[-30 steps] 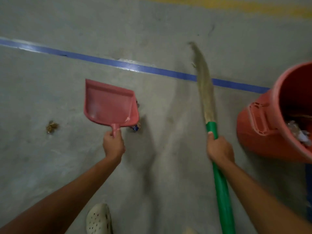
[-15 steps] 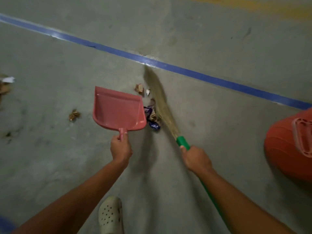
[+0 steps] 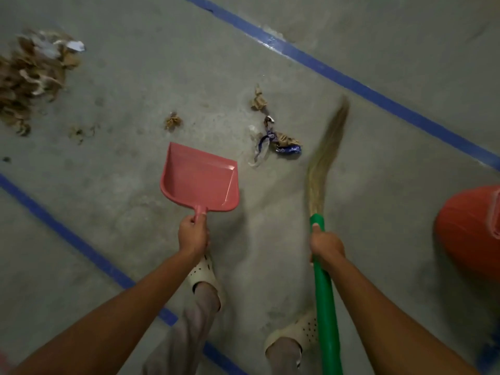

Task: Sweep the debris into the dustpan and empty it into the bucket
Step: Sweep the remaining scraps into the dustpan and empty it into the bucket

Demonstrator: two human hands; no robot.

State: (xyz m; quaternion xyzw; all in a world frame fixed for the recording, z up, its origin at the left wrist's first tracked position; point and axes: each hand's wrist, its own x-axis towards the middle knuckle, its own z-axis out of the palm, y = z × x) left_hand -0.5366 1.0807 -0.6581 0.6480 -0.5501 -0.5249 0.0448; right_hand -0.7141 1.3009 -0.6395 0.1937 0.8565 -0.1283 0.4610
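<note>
My left hand (image 3: pixel 193 234) grips the handle of a pink dustpan (image 3: pixel 200 181), which is empty and held low over the concrete floor. My right hand (image 3: pixel 326 246) holds the green handle of a broom (image 3: pixel 326 293); its straw bristles (image 3: pixel 328 147) are blurred, to the right of a small cluster of debris (image 3: pixel 276 143) made of wrappers and crumpled brown scraps. Another brown scrap (image 3: pixel 259 100) lies just beyond it, and a small one (image 3: pixel 173 121) lies ahead of the dustpan. The red bucket (image 3: pixel 469 234) shows partly at the right edge.
A big pile of dry leaves and paper (image 3: pixel 32 74) lies at the far left. Blue tape lines (image 3: pixel 351 82) cross the floor ahead, and another tape line (image 3: pixel 67 234) runs near my feet. My feet in pale clogs (image 3: pixel 203 272) stand below the dustpan.
The broom has swung right, away from the debris it was touching. The dustpan has drawn back from the cluster. The view has shifted, showing the leaf pile at left and my feet.
</note>
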